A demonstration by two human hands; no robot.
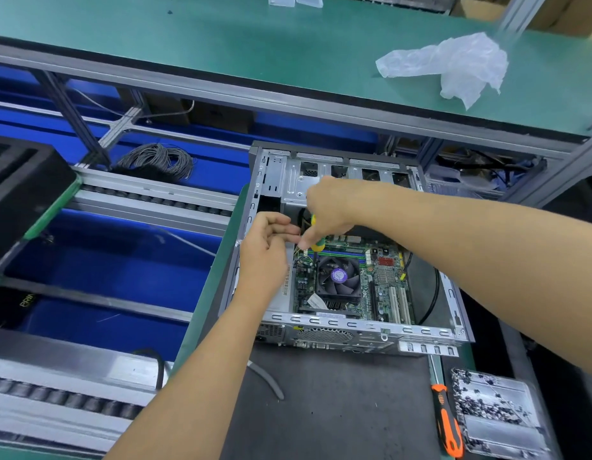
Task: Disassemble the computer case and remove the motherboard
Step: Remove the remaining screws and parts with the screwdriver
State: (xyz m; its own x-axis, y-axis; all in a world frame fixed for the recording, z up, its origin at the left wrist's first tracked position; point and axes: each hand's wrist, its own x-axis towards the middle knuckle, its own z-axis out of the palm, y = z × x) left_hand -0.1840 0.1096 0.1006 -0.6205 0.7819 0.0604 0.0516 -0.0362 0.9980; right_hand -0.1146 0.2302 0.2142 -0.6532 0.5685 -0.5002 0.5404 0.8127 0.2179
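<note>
Bare steel sheet forms the open computer case (pixel 337 330), which lies on its side on a dark mat (pixel 337 410) with its side panel already off and the motherboard (pixel 384 280) still seated inside, its fan-topped cooler (pixel 337 277) towards the near left.

Left: the left hand (pixel 264 250) reaches over the case's left wall; its fingers (pixel 284 229) are loosely curled and extend towards the tool shaft, apparently steadying it. Whether they actually pinch anything cannot be told.

Centre: the right hand (pixel 331 207) is wrapped around the yellow-and-green handle of a screwdriver (pixel 316 244), held nearly upright with its tip down at the board's upper left corner, beside the cooler.

Step in hand, as judged: loosening a board mounting screw, with case opening complete and board removal not yet reached. The next move calls for keeping the tip square in the screw head, lifting the freed screw clear, then working round the remaining fixings and unplugging cables before the board is lifted.

Right: an orange-handled screwdriver (pixel 447 423) lies on the mat just beside a clear tray of screws (pixel 497 410).
</note>
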